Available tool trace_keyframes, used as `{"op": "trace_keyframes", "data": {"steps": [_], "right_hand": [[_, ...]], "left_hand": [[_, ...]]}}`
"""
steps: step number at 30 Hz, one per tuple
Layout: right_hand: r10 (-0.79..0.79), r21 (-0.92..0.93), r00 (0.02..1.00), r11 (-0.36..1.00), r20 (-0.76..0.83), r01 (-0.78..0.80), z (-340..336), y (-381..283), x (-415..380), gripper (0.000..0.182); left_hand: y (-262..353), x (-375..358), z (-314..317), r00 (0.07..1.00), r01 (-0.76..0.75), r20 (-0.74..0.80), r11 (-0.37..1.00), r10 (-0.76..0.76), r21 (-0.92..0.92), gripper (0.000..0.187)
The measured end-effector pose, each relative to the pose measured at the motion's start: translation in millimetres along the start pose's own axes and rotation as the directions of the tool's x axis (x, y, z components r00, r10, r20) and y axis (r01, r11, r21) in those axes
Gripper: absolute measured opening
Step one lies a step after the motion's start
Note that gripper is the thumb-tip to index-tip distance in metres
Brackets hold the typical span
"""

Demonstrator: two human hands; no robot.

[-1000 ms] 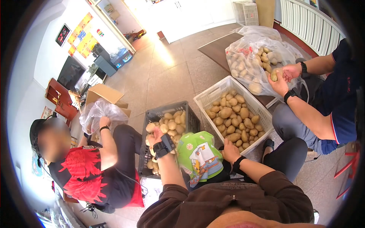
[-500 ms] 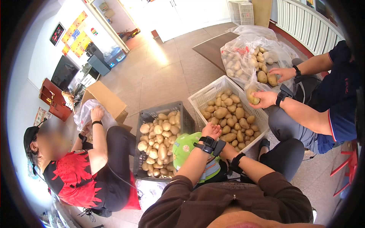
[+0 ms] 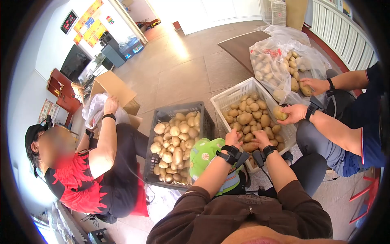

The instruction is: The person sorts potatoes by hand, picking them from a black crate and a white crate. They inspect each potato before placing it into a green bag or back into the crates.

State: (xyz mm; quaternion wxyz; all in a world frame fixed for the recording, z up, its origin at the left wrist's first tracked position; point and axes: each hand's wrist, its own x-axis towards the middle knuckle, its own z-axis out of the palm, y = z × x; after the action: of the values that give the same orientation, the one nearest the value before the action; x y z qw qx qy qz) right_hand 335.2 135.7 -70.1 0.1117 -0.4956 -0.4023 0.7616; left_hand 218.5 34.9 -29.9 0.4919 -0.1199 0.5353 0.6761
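Over the near end of a white plastic crate [image 3: 218, 106] full of potatoes [image 3: 245, 118], my two hands work close together. My right hand [image 3: 262, 140] has its fingers on a longish brown potato [image 3: 249, 147]. Beside it, my left hand [image 3: 233, 138] is held with fingers apart and nothing visible in it. Both wrists wear black straps with small devices. Left of the white crate stands a dark grey crate [image 3: 209, 122], heaped with paler potatoes [image 3: 175, 142]. Something green and patterned [image 3: 203, 156], like a cap, is below my left forearm.
On the right, a co-worker's hands [image 3: 296, 114] hold potatoes beside a clear plastic bag [image 3: 264, 61] of potatoes. Another person on the left handles a whitish plastic bag [image 3: 94, 112] by a cardboard box [image 3: 118, 87]. A red stool [image 3: 367, 193] stands at far right.
My right hand has come up and forward onto a potato in the white crate. My left hand has turned from palm-up over the crate's edge. The view has shifted slightly.
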Motion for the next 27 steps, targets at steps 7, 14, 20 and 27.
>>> {"op": "trace_keyframes", "data": {"steps": [7, 14, 20, 27], "right_hand": [[0.119, 0.287, 0.974, 0.956, -0.192, -0.060, -24.1, 26.3, 62.1, 0.054], [0.235, 0.268, 0.881, 0.955, -0.411, -0.129, -19.6, 31.5, 61.9, 0.049], [0.294, 0.360, 0.904, 0.917, -0.309, -0.175, -36.6, 40.8, 75.5, 0.053], [0.342, 0.129, 0.885, 0.940, -0.317, -0.317, -52.9, 77.9, 117.8, 0.048]], "left_hand": [[-5.7, 10.1, -2.5, 1.000, -0.019, -0.024, 0.999, 0.020, 0.050, 0.016], [-4.3, 5.3, 2.2, 1.000, 0.001, -0.016, 0.997, 0.000, 0.071, 0.018], [-7.3, 3.8, 1.7, 0.999, -0.003, 0.046, 0.999, 0.001, 0.053, 0.023], [-5.9, -1.6, 5.5, 0.998, 0.014, 0.054, 0.999, -0.016, 0.034, 0.021]]}}
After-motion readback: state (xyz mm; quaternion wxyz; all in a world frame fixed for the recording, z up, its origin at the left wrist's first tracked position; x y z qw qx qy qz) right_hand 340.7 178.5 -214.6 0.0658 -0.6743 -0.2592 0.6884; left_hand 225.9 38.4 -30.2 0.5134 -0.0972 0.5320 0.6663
